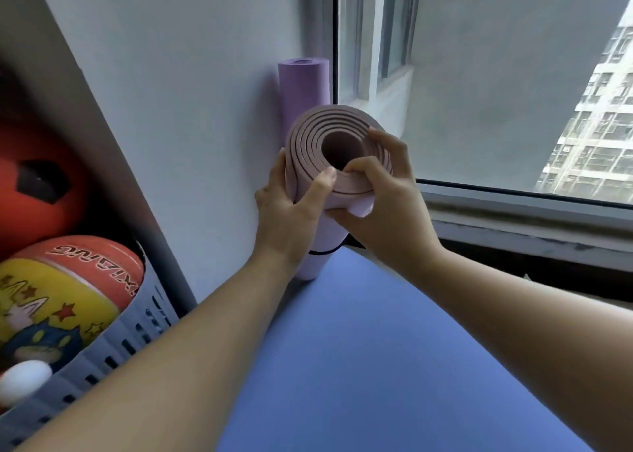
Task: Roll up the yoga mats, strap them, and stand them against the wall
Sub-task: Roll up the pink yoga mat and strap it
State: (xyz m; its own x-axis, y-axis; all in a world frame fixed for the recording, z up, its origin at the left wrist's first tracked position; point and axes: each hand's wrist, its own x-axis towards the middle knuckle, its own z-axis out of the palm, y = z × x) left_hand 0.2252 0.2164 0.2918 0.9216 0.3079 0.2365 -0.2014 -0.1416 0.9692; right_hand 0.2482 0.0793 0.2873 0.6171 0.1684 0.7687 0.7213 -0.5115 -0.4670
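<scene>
While the pink rolled yoga mat [310, 150] stands upright at frame centre beside the wall [171, 109], left hand [287, 208] grips its side, right hand [387, 198] pinches its top rim; purple rolled mat [303, 85] behind.

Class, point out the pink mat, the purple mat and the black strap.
pink mat [308, 133]: head view, on its coiled top end.
purple mat [303, 88]: head view, on its upright side.
black strap [320, 253]: head view, on the band's front.

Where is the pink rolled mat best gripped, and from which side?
Around its top end, above the strap, coming from the room side: the pink mat stands upright against the wall, so its near curve is free. The left hand and right hand wrap there.
</scene>
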